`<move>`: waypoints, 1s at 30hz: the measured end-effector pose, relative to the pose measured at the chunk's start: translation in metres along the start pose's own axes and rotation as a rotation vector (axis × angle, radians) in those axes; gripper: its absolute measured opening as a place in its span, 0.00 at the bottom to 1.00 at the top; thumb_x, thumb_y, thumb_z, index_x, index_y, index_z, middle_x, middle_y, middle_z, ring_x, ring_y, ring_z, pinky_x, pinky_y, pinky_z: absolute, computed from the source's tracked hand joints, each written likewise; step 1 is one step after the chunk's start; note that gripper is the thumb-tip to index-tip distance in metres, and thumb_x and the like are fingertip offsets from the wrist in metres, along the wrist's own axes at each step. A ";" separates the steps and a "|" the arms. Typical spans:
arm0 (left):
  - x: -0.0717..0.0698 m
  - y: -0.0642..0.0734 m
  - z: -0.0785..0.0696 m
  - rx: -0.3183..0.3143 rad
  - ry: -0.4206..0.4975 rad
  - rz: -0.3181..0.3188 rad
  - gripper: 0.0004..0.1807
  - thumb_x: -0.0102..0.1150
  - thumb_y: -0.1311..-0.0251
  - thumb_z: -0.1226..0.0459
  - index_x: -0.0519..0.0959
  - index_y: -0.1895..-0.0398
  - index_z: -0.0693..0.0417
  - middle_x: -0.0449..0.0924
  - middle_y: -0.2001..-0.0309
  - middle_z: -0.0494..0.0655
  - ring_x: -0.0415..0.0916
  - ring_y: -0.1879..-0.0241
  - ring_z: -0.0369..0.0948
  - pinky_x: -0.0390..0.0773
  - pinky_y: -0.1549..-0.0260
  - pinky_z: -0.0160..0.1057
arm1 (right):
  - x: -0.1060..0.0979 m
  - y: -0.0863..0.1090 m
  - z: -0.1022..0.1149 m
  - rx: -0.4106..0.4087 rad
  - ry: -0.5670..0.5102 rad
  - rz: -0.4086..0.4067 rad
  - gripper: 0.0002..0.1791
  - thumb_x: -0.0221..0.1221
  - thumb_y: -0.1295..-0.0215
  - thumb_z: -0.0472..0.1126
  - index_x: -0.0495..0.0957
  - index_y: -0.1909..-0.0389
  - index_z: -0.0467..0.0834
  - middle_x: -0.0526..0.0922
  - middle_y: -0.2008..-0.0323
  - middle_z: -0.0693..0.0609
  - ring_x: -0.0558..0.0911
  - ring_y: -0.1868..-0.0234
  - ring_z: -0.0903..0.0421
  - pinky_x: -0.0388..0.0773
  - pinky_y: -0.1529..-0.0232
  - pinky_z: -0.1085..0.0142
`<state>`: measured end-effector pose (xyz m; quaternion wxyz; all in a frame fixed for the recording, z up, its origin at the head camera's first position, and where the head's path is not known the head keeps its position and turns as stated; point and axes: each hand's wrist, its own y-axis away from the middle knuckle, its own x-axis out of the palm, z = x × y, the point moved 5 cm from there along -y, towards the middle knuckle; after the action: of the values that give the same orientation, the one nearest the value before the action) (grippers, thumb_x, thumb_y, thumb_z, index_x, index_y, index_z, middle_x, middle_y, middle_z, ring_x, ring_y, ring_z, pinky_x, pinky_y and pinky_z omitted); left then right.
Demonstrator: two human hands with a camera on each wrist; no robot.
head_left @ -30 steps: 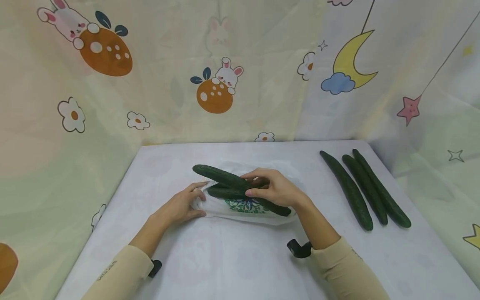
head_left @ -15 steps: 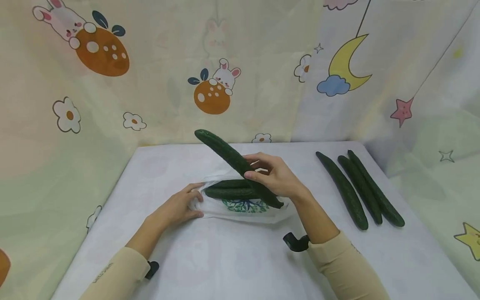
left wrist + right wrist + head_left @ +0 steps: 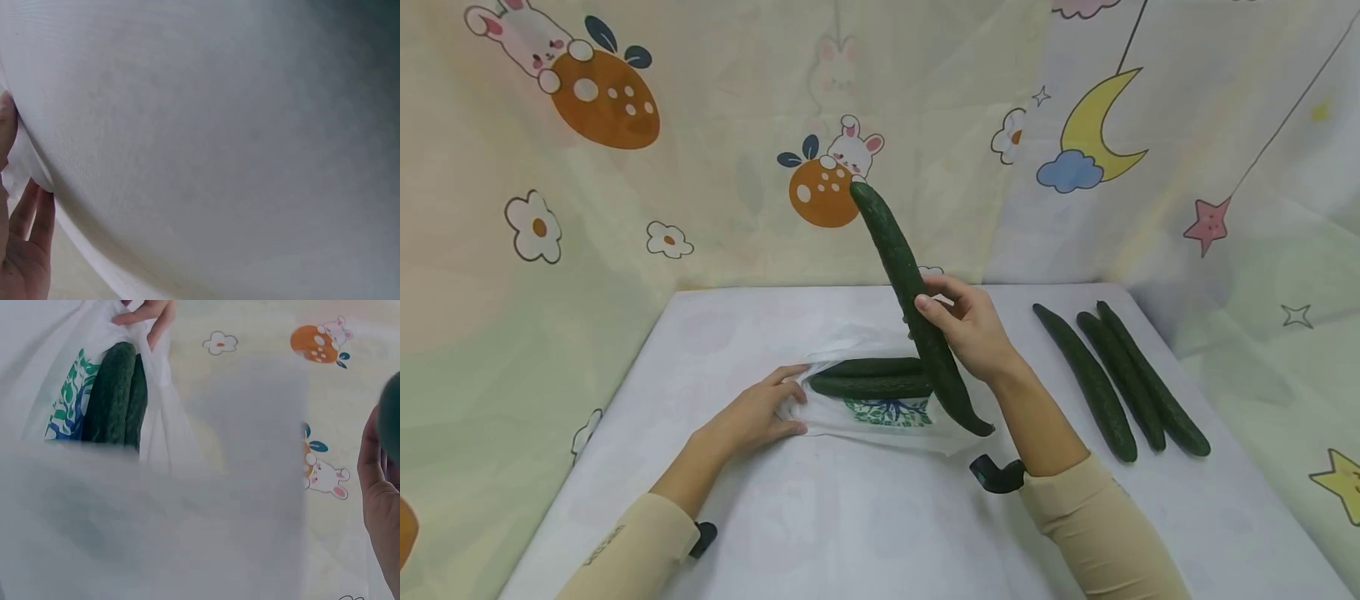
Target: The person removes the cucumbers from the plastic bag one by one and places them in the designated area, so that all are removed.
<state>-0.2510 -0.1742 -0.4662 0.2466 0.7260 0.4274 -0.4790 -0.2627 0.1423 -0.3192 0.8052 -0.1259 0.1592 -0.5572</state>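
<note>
A dark green cucumber (image 3: pixel 891 250) is held tilted above a white plastic bag (image 3: pixel 827 422) by a person's right hand (image 3: pixel 976 332), the thumb pressed to its near side and the fingers curled behind. The bag's left end is gripped by the left hand (image 3: pixel 756 415), its fingers bent around the plastic. Two cucumbers (image 3: pixel 865 387) are seen side by side in the bag's opening, beside a green-and-blue print (image 3: pixel 887 413). Three more cucumbers (image 3: pixel 1123 382) are grouped at the right of the white-covered table (image 3: pixel 850 517).

Room at nr. side of table (image 3: pixel 850 525) — held cucumber (image 3: pixel 904 271) blocks R end of bag (image 3: pixel 883 414).
</note>
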 end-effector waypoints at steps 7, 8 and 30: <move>0.000 0.001 0.001 0.002 0.007 0.004 0.21 0.76 0.44 0.50 0.80 0.51 0.43 0.60 0.22 0.44 0.76 0.39 0.49 0.75 0.42 0.53 | -0.011 0.004 -0.001 0.045 -0.038 -0.055 0.17 0.57 0.23 0.39 0.77 0.37 0.40 0.80 0.49 0.44 0.88 0.64 0.49 0.86 0.60 0.57; -0.001 0.002 0.001 -0.003 0.011 0.007 0.21 0.76 0.44 0.50 0.80 0.51 0.42 0.59 0.22 0.44 0.76 0.39 0.49 0.75 0.41 0.53 | -0.013 0.005 -0.001 0.048 -0.035 -0.058 0.17 0.57 0.23 0.40 0.77 0.37 0.40 0.80 0.49 0.44 0.88 0.64 0.50 0.86 0.60 0.58; 0.000 -0.002 -0.002 -0.036 0.007 0.026 0.20 0.77 0.44 0.51 0.80 0.52 0.42 0.59 0.21 0.43 0.74 0.37 0.48 0.74 0.39 0.52 | -0.089 0.047 -0.021 0.137 0.142 -0.175 0.19 0.59 0.24 0.42 0.77 0.37 0.40 0.81 0.52 0.47 0.88 0.64 0.52 0.86 0.61 0.63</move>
<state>-0.2518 -0.1716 -0.4652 0.2643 0.7286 0.4276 -0.4653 -0.2602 0.2414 -0.3461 0.7467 -0.0443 0.1661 -0.6426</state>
